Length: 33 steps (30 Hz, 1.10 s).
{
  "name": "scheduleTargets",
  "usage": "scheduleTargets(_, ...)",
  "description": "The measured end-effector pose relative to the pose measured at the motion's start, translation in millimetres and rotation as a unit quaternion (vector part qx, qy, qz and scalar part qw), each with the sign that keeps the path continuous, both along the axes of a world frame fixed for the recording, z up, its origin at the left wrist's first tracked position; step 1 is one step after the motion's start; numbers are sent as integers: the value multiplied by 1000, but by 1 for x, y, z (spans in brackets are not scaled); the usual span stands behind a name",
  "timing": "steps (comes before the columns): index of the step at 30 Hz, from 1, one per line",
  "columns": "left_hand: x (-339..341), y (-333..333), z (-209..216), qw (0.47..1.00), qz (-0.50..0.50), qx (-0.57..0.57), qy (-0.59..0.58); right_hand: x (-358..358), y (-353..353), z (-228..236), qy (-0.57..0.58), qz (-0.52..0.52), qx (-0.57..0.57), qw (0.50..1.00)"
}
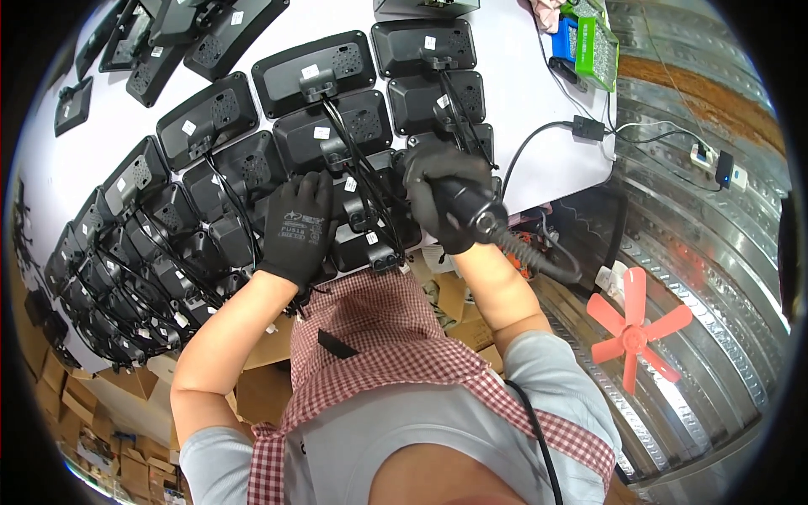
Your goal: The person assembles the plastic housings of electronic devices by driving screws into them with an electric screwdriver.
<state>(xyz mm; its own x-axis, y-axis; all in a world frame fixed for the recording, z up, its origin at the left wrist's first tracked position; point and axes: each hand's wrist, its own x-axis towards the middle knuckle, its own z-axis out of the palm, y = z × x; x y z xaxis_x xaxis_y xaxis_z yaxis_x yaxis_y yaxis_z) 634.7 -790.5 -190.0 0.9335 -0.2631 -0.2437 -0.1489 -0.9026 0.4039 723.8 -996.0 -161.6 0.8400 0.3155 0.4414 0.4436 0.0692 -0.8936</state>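
My right hand [431,192], in a black glove, is wrapped round a black electric screwdriver [473,207] with a coiled cord [532,257]. It is over the right-hand column of black plastic housings [436,103], and its working tip is hidden. My left hand [296,220], gloved in black too, lies with fingers stretched out over the nearer housings beside a black housing [355,202] with a bracket and cables. Small white labels and round perforated patches mark many of these housings. Black cables [352,148] run from their brackets toward me.
Rows of housings with tangled cables [126,295] cover the left of the white table [551,151]. At the far right stand a green box [596,52] and a blue container [564,40]. A power adapter [587,128] hangs by the table's right edge. A pink fan [633,338] is at right.
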Motion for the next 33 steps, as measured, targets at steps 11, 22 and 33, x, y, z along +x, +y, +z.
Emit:
scheduleTargets(11, -3, 1, 2, 1000, -9, 20, -10, 33, 2, 57, 281, -34, -43, 958)
scheduleTargets(22, -1, 3, 5, 1000, -11, 19, 15, 171, 25, 35, -73, -238, 101, 963)
scheduleTargets(33, -4, 0, 2, 1000, 6, 21, -9, 67, -3, 73, 227, -167, 20, 959)
